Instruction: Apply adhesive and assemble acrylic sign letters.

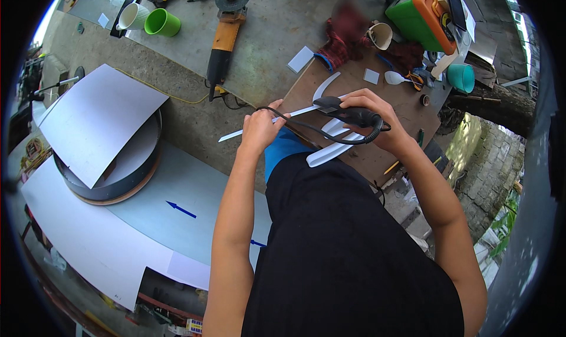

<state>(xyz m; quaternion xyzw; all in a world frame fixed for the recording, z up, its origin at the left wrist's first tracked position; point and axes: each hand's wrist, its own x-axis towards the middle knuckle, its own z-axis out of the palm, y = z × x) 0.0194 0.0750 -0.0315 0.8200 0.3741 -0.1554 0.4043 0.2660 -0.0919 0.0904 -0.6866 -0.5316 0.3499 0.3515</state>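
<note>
My left hand [262, 128] is closed around a thin straight white strip [232, 136], whose free end juts out to the left. My right hand [380, 116] grips a black corded hand tool [354, 115]; its front end meets the right part of the strip. The exact kind of tool cannot be made out. From its back, the black cord [315, 132] loops across to my left hand. Beneath the tool lie curved white pieces [333, 152], and another curved white strip [326, 86] rests farther away on the brown board [389, 151].
An orange angle grinder [226, 39] lies on the grey table, with a green cup [162, 23] and a white cup [133, 17] to its left. Right of it are red checked cloth [341, 42], a green-orange toolbox [413, 20] and scissors [417, 81]. White sheets [100, 122] stand left.
</note>
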